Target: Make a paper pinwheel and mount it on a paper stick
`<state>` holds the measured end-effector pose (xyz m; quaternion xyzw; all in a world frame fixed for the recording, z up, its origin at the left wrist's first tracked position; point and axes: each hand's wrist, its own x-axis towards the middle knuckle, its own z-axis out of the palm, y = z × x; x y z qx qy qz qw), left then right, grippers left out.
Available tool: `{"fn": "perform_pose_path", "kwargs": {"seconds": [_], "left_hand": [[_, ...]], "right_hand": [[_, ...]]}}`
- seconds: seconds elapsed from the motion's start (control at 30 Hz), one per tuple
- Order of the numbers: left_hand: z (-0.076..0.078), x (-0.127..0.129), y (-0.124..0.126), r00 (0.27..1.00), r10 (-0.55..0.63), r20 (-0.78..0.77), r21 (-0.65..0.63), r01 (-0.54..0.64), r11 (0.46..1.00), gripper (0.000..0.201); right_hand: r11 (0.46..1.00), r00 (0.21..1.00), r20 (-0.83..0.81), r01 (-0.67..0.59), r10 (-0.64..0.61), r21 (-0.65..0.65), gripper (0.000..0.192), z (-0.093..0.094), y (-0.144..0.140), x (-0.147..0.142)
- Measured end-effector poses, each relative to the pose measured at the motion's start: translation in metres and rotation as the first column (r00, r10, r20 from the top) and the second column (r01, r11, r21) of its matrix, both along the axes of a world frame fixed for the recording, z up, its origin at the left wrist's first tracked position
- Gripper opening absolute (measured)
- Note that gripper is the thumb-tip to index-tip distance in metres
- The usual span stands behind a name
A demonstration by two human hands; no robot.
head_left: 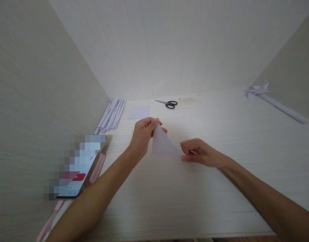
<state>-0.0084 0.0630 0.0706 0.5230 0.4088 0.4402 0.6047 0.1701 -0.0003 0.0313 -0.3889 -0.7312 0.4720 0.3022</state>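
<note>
A white sheet of paper folded into a triangle (163, 145) lies at the middle of the pale wooden desk (220, 188). My left hand (143, 133) pinches its upper corner between thumb and fingers. My right hand (199, 153) presses down on its lower right corner with curled fingers. The paper's long folded edge runs between the two hands.
Black-handled scissors (168, 103) lie at the back. A small white paper sheet (139, 112) and a row of rolled paper sticks (111, 116) lie at the back left. A phone on a pink stand (77, 171) leans at the left wall. A paper pinwheel (257, 90) lies at the far right.
</note>
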Motion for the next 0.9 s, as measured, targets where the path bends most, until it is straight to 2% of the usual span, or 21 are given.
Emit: {"fn": "perform_pose_path", "kwargs": {"seconds": [0.1,0.17,0.3,0.63,0.9], "left_hand": [[-0.001,0.0,0.001,0.999,-0.027,0.019,-0.15,0.03,0.988,0.017],[-0.003,-0.001,0.002,1.0,-0.024,0.005,-0.181,0.024,0.983,0.015],[-0.012,0.0,0.005,0.999,-0.019,-0.041,-0.163,0.012,0.987,0.016],[-0.027,0.005,0.007,0.988,-0.03,-0.153,-0.207,-0.002,0.978,0.015],[-0.033,0.011,0.008,0.977,0.043,-0.208,-0.165,-0.079,0.983,0.013]], "right_hand": [[0.997,0.998,0.016,-0.061,0.06,0.041,0.031,0.006,-0.003,-0.002],[0.994,0.997,0.005,-0.082,0.081,0.074,0.03,0.011,-0.006,-0.005],[0.983,0.995,-0.014,-0.098,0.101,0.155,0.024,0.014,-0.011,-0.011],[0.962,0.989,0.011,-0.149,0.151,0.229,0.025,0.009,-0.014,-0.018],[0.961,0.991,0.014,-0.131,0.131,0.245,0.026,0.015,-0.017,-0.021]]}}
